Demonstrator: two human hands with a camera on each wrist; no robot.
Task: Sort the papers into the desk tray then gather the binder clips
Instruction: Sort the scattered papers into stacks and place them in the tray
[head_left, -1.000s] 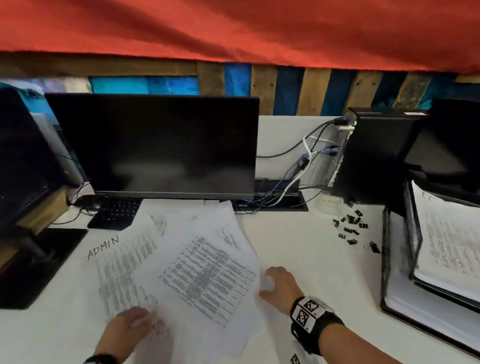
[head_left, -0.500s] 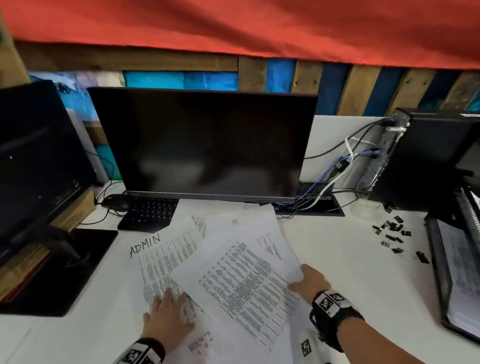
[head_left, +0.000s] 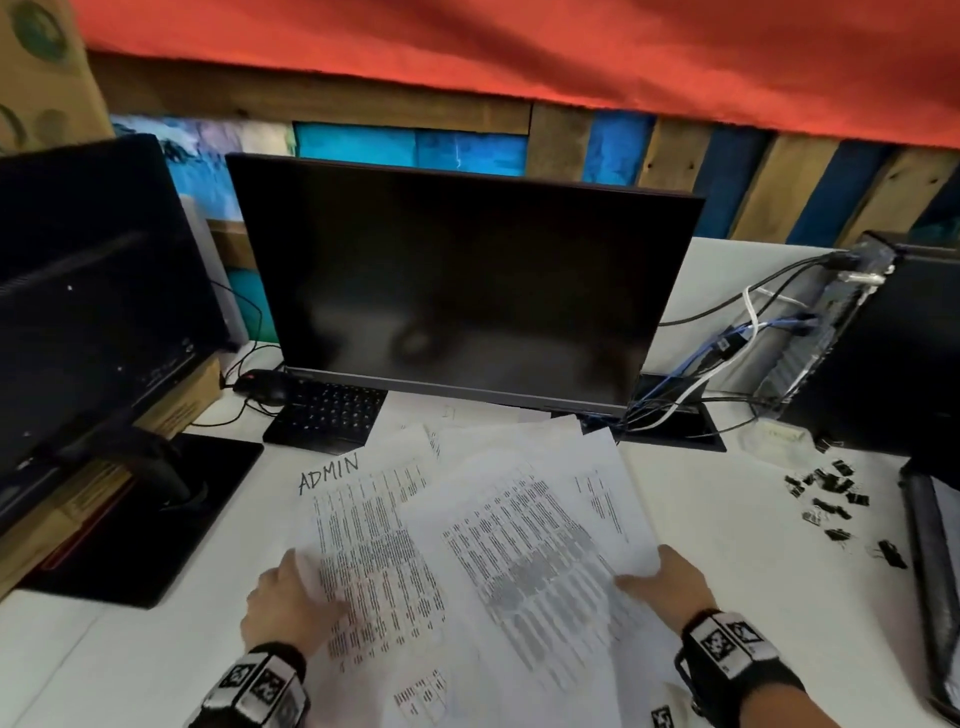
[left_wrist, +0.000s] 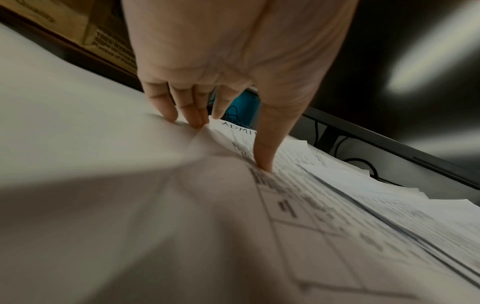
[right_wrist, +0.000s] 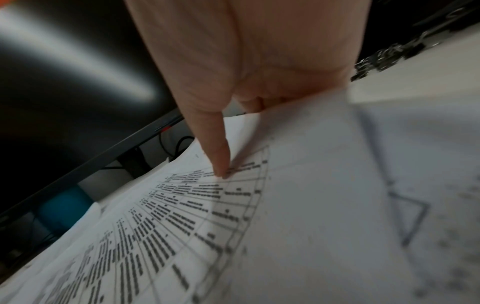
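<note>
Several printed papers (head_left: 519, 545) lie fanned on the white desk in front of the monitor. My left hand (head_left: 288, 608) is at their left edge; in the left wrist view its straight fingers (left_wrist: 171, 115) and thumb press down on a sheet (left_wrist: 337, 205), which buckles between them. My right hand (head_left: 667, 579) pinches the right edge of the stack, with the thumb (right_wrist: 221, 164) on top of the papers (right_wrist: 182, 216) and the fingers hidden underneath. Black binder clips (head_left: 831, 493) lie scattered to the right. The black desk tray (head_left: 922, 545) shows at the right edge.
A dark monitor (head_left: 457, 291) stands just behind the papers, with a keyboard (head_left: 327, 415) under it. A second monitor and its base (head_left: 130, 509) are on the left. Cables (head_left: 727, 353) and a black computer case (head_left: 893, 353) are at the back right. "ADMIN" is written on the desk.
My left hand slid from the top of the sheets to their left edge. My right hand stays on the right edge. The view has turned left, so the tray is mostly out of frame.
</note>
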